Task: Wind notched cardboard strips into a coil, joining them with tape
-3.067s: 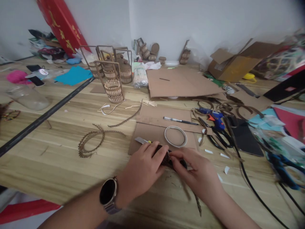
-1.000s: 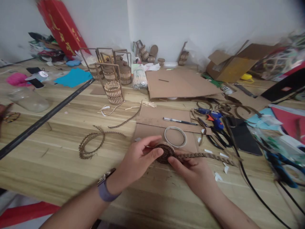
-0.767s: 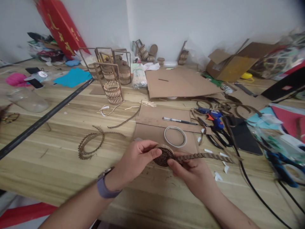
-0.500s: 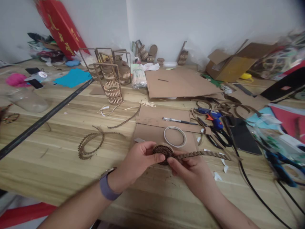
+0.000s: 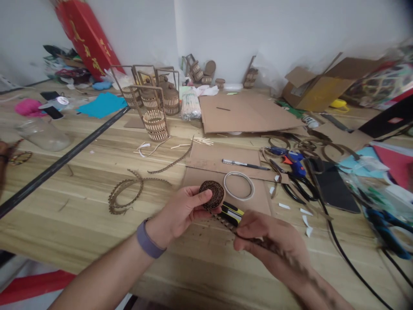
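Note:
My left hand pinches a tight round coil of brown corrugated cardboard, thumb across its face. From the coil's lower edge a corrugated cardboard strip runs to my right hand, whose thumb and fingers are closed on it. The strip's tail trails back over my right wrist, blurred. Between the hands, a yellow-and-black utility knife shows, partly covered by my right fingers; it seems to lie on the table. Just beyond, a roll of white tape rests on a cardboard sheet.
Loose corrugated strips curl at the left. Scissors, a blue glue gun and a pen lie ahead and right. Small slatted baskets stand behind. A black bar crosses the left; another person's hand is at the edge.
The coil has moved slightly up and left in my left hand. My right hand has drawn away from it, down and right, swinging the strip downward. The utility knife has come into view.

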Demonstrator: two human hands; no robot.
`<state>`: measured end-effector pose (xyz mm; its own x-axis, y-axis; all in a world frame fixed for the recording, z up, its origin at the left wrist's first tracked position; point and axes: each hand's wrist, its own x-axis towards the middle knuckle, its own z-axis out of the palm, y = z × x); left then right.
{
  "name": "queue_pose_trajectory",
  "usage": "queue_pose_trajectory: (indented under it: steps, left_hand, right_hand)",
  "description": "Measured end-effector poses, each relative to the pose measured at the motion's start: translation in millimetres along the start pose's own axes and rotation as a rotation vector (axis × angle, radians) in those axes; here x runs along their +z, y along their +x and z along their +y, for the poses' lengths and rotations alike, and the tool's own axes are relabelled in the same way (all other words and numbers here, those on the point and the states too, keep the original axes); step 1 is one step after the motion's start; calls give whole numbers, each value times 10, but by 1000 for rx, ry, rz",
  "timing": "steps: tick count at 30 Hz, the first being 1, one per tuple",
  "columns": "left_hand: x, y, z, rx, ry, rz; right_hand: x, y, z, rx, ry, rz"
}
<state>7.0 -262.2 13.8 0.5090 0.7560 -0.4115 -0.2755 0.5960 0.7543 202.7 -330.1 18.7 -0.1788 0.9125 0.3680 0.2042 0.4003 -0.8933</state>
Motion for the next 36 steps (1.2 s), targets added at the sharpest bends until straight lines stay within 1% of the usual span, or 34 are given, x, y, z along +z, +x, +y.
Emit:
queue_pose_trajectory:
  steps: [2, 3, 6, 8, 10, 13, 14, 16, 21, 25, 30, 36]
  left_hand:
    - [-23, 13, 16, -1, -9, -7]
    - [-32, 18, 21, 0, -11, -7]
    - [-52, 21, 32, 3, -14, -3]
    - [-57, 15, 38, 0, 1, -10]
    - [-57, 5, 40, 0, 35, -24]
    - [-44, -13, 35, 27, 86, -41]
    - [-39, -20, 32, 42, 97, -39]
    - [-28, -33, 23, 74, 123, -29]
    - [-18, -65, -3, 150, 262, -42]
    - [8, -90, -9, 169, 309, -18]
    - [48, -112, -1, 210, 356, -20]
    - [34, -134, -47, 230, 568, -98]
  right_hand:
    - [-6, -12, -1, -26, -55, -91]
    - [-7, -17, 1, -40, -76, -116]
    - [-7, -28, 6, -72, -102, -120]
    - [-10, -32, 5, -69, -71, -115]
    - [-18, -32, 7, -23, -6, -55]
    - [-24, -16, 22, 136, 91, 124]
    - [-23, -5, 30, 185, 111, 166]
    - [-18, 22, 42, 248, 132, 204]
    - [0, 55, 65, 310, 170, 260]
    - [-12, 20, 97, 345, 168, 252]
    - [-42, -11, 107, 381, 139, 237]
    - [-63, -2, 74, 447, 47, 166]
